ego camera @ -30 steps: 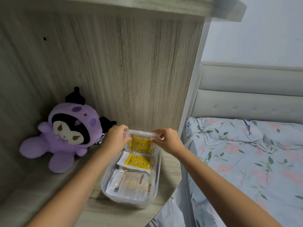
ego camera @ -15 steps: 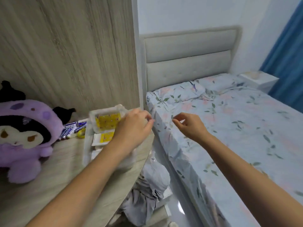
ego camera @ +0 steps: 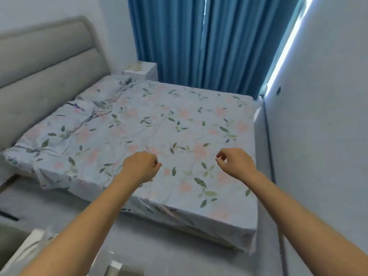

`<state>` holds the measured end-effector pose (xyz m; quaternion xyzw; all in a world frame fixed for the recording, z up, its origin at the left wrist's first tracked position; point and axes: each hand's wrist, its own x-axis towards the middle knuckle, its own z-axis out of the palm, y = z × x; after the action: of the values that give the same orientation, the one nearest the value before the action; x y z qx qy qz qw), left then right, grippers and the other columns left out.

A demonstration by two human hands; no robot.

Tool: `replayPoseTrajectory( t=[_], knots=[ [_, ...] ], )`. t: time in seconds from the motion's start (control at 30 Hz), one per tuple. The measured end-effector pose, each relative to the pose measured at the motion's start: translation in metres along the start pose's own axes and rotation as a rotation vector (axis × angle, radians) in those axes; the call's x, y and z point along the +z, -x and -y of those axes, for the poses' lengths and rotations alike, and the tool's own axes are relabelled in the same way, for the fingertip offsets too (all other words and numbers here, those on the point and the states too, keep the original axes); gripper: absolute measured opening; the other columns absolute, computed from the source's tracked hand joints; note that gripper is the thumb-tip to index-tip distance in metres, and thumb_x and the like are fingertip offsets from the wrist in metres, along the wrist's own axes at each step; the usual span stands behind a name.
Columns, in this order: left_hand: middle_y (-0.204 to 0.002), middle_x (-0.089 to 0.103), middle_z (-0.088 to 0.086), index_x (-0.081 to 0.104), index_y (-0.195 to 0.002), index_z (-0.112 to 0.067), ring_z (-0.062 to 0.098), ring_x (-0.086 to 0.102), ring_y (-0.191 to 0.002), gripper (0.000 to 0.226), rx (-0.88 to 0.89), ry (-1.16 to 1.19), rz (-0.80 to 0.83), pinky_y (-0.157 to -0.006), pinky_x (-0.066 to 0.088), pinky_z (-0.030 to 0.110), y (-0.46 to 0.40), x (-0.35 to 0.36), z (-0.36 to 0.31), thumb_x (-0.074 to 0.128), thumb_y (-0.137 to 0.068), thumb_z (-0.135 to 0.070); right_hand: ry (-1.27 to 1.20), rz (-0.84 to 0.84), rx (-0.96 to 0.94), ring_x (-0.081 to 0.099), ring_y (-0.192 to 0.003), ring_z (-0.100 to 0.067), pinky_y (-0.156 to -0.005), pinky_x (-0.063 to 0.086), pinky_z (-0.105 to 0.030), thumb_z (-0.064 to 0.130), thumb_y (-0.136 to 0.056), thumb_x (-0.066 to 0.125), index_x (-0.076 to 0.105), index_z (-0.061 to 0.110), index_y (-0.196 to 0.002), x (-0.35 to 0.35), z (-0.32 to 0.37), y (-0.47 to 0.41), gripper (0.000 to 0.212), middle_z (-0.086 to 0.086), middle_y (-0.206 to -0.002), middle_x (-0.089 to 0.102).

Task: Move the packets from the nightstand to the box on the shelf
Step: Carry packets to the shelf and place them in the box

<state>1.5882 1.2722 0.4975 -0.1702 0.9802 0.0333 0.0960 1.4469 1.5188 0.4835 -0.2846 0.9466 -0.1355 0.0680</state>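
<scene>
Both hands hover above the near edge of the floral-sheeted bed (ego camera: 139, 120), holding nothing: the left hand (ego camera: 139, 167) and right hand (ego camera: 236, 162) each have loosely curled fingers. The white nightstand (ego camera: 142, 70) stands at the bed's far corner beside the blue curtain (ego camera: 199, 42); something pale lies on it, too blurred to identify.

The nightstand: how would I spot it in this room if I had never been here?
Start at the bed with the flowered sheet and follow the grey headboard to its far end, by the blue curtains. The nightstand sits in that corner, beyond the bed. It is the only small white boxy piece there, with something pale and blurred lying on top.
</scene>
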Motion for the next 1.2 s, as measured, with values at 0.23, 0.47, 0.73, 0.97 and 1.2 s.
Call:
replayPoseTrajectory(
  t=[0.23, 0.47, 0.73, 0.97, 1.2],
  knots=[
    [-0.094, 0.071, 0.003, 0.07, -0.103, -0.016, 0.021, 0.063, -0.08, 0.041, 0.294, -0.063, 0.036, -0.058, 0.042, 0.025, -0.078, 0.017, -0.214, 0.038, -0.101, -0.041, 0.063, 0.005, 0.364, 0.065, -0.095, -0.023, -0.078, 0.052, -0.031, 0.034, -0.091, 0.051, 0.069, 0.02, -0.106, -0.042, -0.203, 0.073, 0.027, 0.0, -0.103, 0.072],
    [-0.081, 0.066, 0.004, 0.059, -0.077, -0.017, 0.022, 0.057, -0.073, 0.039, 0.45, -0.012, 0.118, -0.06, 0.04, 0.026, -0.134, 0.026, -0.416, 0.039, -0.099, -0.042, 0.054, 0.061, 0.529, 0.063, -0.103, -0.018, -0.085, 0.051, -0.032, 0.045, -0.093, 0.051, 0.06, 0.026, -0.122, -0.084, -0.372, 0.125, 0.036, 0.003, -0.111, 0.068],
    [-0.059, 0.045, -0.001, 0.045, -0.058, -0.018, 0.02, 0.046, -0.061, 0.044, 0.49, -0.031, 0.164, -0.058, 0.036, 0.026, -0.183, 0.026, -0.535, 0.041, -0.098, -0.038, 0.058, 0.014, 0.569, 0.063, -0.101, -0.016, -0.085, 0.049, -0.029, 0.039, -0.092, 0.051, 0.064, 0.025, -0.113, -0.104, -0.465, 0.115, 0.029, 0.005, -0.106, 0.069],
    [-0.077, 0.059, 0.001, 0.056, -0.076, -0.019, 0.021, 0.054, -0.071, 0.033, 0.514, -0.062, 0.181, -0.066, 0.046, 0.029, -0.267, 0.034, -0.58, 0.041, -0.097, -0.04, 0.018, 0.015, 0.543, 0.061, -0.104, -0.015, -0.085, 0.046, -0.027, 0.037, -0.093, 0.052, 0.063, 0.025, -0.116, -0.112, -0.521, 0.057, 0.028, 0.007, -0.109, 0.068],
    [-0.097, 0.072, 0.001, 0.071, -0.097, -0.018, 0.016, 0.065, -0.083, 0.041, 0.479, -0.061, 0.18, -0.07, 0.05, 0.027, -0.41, 0.019, -0.604, 0.042, -0.095, -0.048, 0.043, -0.01, 0.508, 0.061, -0.105, -0.018, -0.09, 0.045, -0.031, 0.037, -0.093, 0.052, 0.065, 0.023, -0.117, -0.137, -0.59, -0.085, 0.031, 0.004, -0.109, 0.069]
  ],
)
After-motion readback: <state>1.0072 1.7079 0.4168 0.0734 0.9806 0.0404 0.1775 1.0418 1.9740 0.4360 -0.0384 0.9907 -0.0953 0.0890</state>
